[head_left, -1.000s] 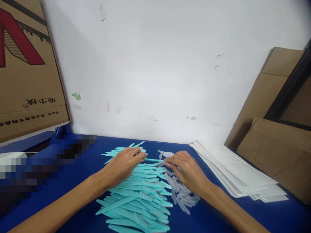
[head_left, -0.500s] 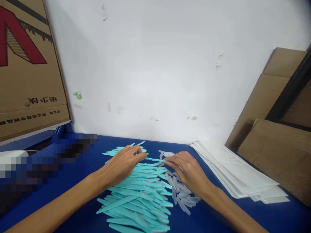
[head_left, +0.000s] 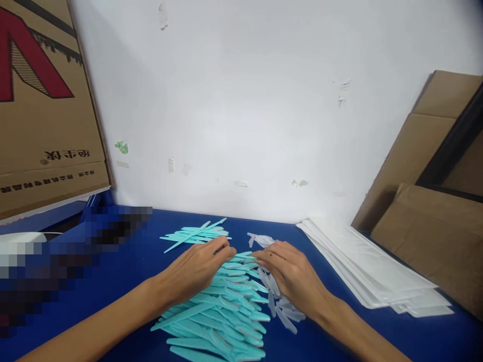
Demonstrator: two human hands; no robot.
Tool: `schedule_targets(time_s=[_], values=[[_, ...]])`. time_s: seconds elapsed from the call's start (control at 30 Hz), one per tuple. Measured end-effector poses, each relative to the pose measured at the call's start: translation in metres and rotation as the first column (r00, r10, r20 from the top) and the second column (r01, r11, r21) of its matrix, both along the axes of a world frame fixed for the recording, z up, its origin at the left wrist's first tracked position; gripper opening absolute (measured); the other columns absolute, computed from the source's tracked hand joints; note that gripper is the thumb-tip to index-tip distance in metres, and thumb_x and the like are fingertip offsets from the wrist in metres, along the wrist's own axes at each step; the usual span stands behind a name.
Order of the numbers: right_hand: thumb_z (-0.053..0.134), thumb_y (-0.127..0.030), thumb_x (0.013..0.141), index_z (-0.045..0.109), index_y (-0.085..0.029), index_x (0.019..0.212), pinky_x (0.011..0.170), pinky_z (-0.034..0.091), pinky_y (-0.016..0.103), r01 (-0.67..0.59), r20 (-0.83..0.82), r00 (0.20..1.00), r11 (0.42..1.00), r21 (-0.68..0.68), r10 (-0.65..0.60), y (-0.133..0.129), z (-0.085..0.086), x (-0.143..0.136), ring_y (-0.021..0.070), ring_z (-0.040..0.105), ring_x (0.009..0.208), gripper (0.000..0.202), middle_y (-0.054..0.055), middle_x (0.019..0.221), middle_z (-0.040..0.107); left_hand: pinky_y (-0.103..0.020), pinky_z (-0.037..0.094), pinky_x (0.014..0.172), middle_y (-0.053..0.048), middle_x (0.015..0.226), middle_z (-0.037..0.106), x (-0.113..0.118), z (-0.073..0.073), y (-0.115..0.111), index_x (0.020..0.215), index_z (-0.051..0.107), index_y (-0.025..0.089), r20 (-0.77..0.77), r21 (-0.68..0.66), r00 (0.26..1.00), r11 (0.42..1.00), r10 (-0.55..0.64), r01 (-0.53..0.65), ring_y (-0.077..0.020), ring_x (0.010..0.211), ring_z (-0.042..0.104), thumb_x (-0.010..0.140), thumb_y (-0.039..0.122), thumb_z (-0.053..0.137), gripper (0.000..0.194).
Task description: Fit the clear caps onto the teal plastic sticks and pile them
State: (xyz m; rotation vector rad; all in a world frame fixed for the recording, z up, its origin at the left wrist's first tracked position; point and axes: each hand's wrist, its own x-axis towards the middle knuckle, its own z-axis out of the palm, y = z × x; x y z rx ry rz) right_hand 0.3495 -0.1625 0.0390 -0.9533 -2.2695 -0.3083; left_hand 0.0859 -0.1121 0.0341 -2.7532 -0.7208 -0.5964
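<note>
My left hand (head_left: 206, 261) is closed in a pinch over the back of a heap of turquoise eyebrow razors (head_left: 211, 322). A single razor (head_left: 242, 255) stretches from its fingertips toward my right hand (head_left: 292, 266). The fingers of my right hand are pressed together at that razor's far end; what lies inside the pinch is hidden. Under and beside the right hand are loose translucent caps (head_left: 285, 314), with more caps (head_left: 261, 240) behind it. Beyond my left hand lies a smaller pile of turquoise razors (head_left: 198, 233).
A stack of white plastic sleeves (head_left: 372, 271) lies to the right on the blue table (head_left: 132, 266). Cardboard (head_left: 433, 236) leans behind it. At the left stands a big printed carton (head_left: 49, 125). A white wall (head_left: 234, 110) closes off the back.
Both hands have come slightly nearer to me, down to the big heap, and closer together. More of the small far pile shows, including a razor lying across it.
</note>
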Motion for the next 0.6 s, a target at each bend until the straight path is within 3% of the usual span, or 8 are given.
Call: schedule_targets(time_s=[0.13,0.23,0.33,0.43,0.6], values=[[0.045,-0.02,0.106,0.068,-0.019,0.116,0.071,0.049,0.034,-0.008,0.021,1.0,1.0,0.028,0.008,0.001,0.003,0.0,0.0199,0.066,0.08,0.026,0.008,0.091,0.074,-0.025,0.038,0.06,-0.005,0.1,0.056,0.001,0.003,0.005,0.116,0.052,0.019,0.014,0.012,1.0,1.0,-0.025,0.024,-0.0148,0.071,0.05,0.096,-0.001,0.034,0.033],[0.049,-0.022,0.105,0.066,-0.019,0.122,0.079,0.048,0.036,0.04,0.055,0.998,0.998,0.05,-0.043,0.004,0.005,0.003,0.0214,0.068,0.089,0.025,0.008,0.099,0.075,-0.028,0.042,0.071,-0.006,0.101,0.058,-0.004,0.006,0.019,0.113,0.054,0.019,-0.004,0.079,1.0,0.997,0.008,-0.008,-0.0172,0.08,0.054,0.098,0.001,0.036,0.03],[0.053,-0.021,0.103,0.067,-0.019,0.121,0.084,0.046,0.041,0.181,0.106,0.977,0.982,0.058,-0.186,0.011,0.007,0.012,0.0241,0.067,0.094,0.023,0.008,0.105,0.074,-0.033,0.039,0.075,-0.006,0.096,0.06,-0.018,0.01,0.04,0.111,0.057,0.018,-0.047,0.157,0.992,0.981,0.121,-0.112,-0.0188,0.078,0.053,0.099,0.002,0.036,0.029],[0.059,-0.02,0.099,0.073,-0.02,0.104,0.083,0.045,0.043,0.316,0.185,0.931,0.948,0.03,-0.316,0.02,0.007,0.026,0.0258,0.067,0.092,0.015,0.007,0.102,0.073,-0.033,0.036,0.074,-0.006,0.09,0.061,-0.032,0.011,0.055,0.104,0.061,0.017,-0.099,0.157,0.963,0.96,0.25,-0.233,-0.02,0.078,0.054,0.101,0.007,0.038,0.025],[0.065,-0.023,0.096,0.076,-0.02,0.095,0.08,0.045,0.041,0.41,0.24,0.886,0.912,-0.005,-0.397,0.025,0.0,0.035,0.0246,0.066,0.089,0.011,0.007,0.099,0.071,-0.034,0.036,0.075,-0.005,0.081,0.065,-0.038,0.012,0.059,0.095,0.066,0.017,-0.172,0.096,0.926,0.941,0.336,-0.324,-0.0227,0.081,0.057,0.101,0.013,0.048,0.019]])
